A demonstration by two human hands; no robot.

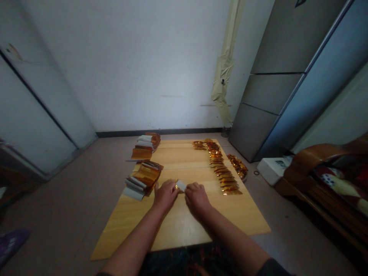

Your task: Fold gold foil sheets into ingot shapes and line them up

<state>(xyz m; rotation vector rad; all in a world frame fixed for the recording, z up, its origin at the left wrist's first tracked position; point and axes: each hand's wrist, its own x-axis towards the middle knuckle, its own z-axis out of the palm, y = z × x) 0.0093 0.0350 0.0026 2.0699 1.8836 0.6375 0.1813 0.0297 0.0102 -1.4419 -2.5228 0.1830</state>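
Over the middle of the wooden board (172, 226), my left hand (166, 195) and my right hand (197, 197) hold a small sheet of gold foil paper (181, 186) between them. Its pale back faces up, and a bit of gold shows at its left end. Both hands have their fingers closed on it, and they hide its ends. Left of my left hand lies a fanned stack of gold and white paper sheets (146, 174). A second stack of sheets (143, 147) sits behind that one. Folded gold paper pieces (225, 176) form an overlapping row on the right.
A short row of folded gold pieces (199, 145) lies at the back right. Beyond the board's right edge, a container (238, 166) holds many more. A grey refrigerator (267, 92), a white box (272, 170) and a wooden seat (310, 165) stand to the right.
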